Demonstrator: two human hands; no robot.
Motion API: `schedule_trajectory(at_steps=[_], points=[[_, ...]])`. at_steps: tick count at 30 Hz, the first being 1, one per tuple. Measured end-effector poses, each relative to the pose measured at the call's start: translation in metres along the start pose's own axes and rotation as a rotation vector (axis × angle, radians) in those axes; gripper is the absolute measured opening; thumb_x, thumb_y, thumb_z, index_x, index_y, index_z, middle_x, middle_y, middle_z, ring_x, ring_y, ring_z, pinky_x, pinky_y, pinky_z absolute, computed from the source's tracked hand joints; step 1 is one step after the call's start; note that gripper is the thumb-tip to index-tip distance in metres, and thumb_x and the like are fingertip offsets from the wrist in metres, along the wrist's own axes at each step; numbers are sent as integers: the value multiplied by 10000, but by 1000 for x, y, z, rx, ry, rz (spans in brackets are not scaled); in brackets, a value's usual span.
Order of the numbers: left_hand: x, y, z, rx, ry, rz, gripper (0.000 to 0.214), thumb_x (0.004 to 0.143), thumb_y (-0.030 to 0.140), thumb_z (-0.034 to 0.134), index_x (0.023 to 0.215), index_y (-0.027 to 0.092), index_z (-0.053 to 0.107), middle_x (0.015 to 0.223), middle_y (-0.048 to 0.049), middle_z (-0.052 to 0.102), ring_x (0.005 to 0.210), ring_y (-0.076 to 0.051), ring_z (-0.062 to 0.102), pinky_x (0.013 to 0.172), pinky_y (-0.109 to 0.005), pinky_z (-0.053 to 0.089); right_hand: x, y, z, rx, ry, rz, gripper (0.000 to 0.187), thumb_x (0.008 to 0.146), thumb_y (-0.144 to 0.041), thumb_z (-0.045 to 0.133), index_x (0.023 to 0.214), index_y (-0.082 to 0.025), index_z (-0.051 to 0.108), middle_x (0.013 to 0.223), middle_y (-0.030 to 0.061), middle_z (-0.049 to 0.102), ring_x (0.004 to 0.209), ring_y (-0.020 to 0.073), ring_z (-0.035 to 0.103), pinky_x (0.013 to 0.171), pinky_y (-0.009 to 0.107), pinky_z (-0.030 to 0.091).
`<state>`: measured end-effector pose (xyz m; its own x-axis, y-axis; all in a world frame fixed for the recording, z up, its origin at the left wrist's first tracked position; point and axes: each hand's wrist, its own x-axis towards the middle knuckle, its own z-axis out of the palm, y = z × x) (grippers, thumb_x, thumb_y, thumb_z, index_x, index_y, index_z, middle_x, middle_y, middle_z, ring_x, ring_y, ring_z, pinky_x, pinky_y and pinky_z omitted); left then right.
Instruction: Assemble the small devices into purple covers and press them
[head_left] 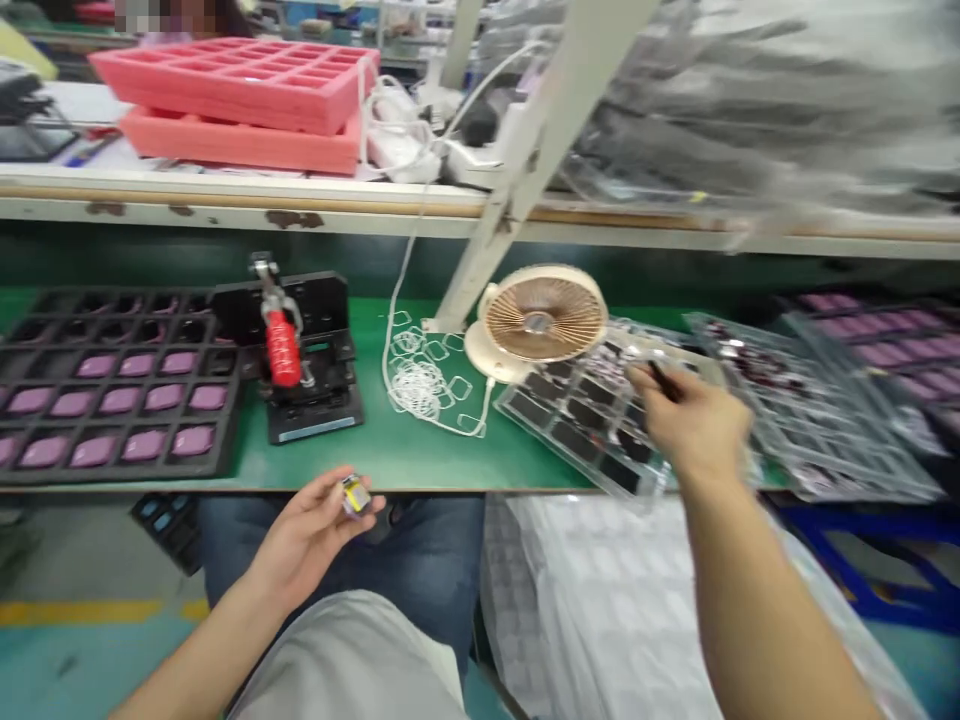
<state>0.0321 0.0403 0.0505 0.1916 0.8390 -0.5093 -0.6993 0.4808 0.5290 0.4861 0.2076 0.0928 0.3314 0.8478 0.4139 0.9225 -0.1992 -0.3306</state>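
My left hand (315,530) hovers over my lap just below the bench edge, fingers pinched on a small part (355,495) with a yellow and silver face. My right hand (694,425) reaches out over a clear plastic tray (577,420) of dark rectangular parts, fingers closed on a small dark piece (664,381) that I cannot make out. The right side of the picture is blurred by motion.
A black tray (112,400) with purple parts lies left on the green bench (390,450). A black fixture with a red-handled clamp (283,345) stands beside it. A small beige fan (541,318), coiled white cable (416,385), more clear trays (810,410) and pink foam trays (240,90) are around.
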Motion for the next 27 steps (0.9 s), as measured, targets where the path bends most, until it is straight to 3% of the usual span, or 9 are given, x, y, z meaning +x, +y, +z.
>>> schedule_trajectory(at_steps=[1,3,6,8,10,13,16,23,27], points=[[3,0,2,-14,-12,39,306,870,287,893,1149,199,807,1256,-136,782,1211,-386,744,1010,-456,611,-18,-15,-3,66,20,6,628,1053,-662,601,1089,-92,862,896,241,785,822,320,768,674,406,547],[7,0,6,-29,-22,111,303,872,309,894,1140,199,807,1244,-129,781,1231,-386,732,1061,-503,588,-66,-55,-10,340,65,-34,460,986,-649,726,1071,-221,871,951,168,805,797,297,771,679,403,578],[9,-2,12,-34,16,209,265,911,358,859,1123,208,805,1238,-114,777,1228,-374,731,1095,-547,563,-152,-130,-14,783,-212,-410,107,1036,-338,738,1050,-324,844,1019,57,804,886,261,779,786,390,645],[8,-4,16,-26,49,273,224,914,347,857,1088,214,808,1237,-93,775,1199,-350,742,1077,-525,574,-196,-175,-8,989,-276,-525,221,1012,-167,736,1141,-325,818,1043,44,785,886,226,773,762,346,656],[5,-4,16,-16,69,333,215,900,302,869,1092,228,806,1248,-73,769,1198,-322,738,1056,-479,586,-223,-207,4,1104,-275,-548,323,986,-90,742,1208,-317,800,1065,51,762,870,202,764,734,314,656],[0,-2,14,-25,104,393,328,885,264,879,1198,275,781,1257,-53,756,1225,-300,722,1019,-424,597,-237,-229,21,1169,-254,-524,371,974,-56,743,1239,-311,793,1079,60,741,905,198,762,771,310,665],[-4,1,10,-38,148,419,428,868,256,893,1267,303,748,1251,-47,743,1243,-296,710,1004,-404,594,-237,-234,32,1181,-257,-513,377,972,-53,740,1242,-310,798,1076,58,742,935,205,768,806,314,674],[-4,4,4,9,125,426,360,800,279,950,1110,249,770,1223,-77,761,1170,-309,741,1042,-446,574,-241,-236,39,1163,-284,-558,372,975,-53,742,1237,-312,796,1057,56,747,919,208,772,794,318,673],[-4,3,0,41,100,452,359,776,295,967,1086,255,789,1233,-81,756,1203,-334,724,1044,-464,567,-240,-237,39,1180,-356,-442,191,984,-136,768,1111,-275,797,1029,61,722,805,188,728,705,310,644]])
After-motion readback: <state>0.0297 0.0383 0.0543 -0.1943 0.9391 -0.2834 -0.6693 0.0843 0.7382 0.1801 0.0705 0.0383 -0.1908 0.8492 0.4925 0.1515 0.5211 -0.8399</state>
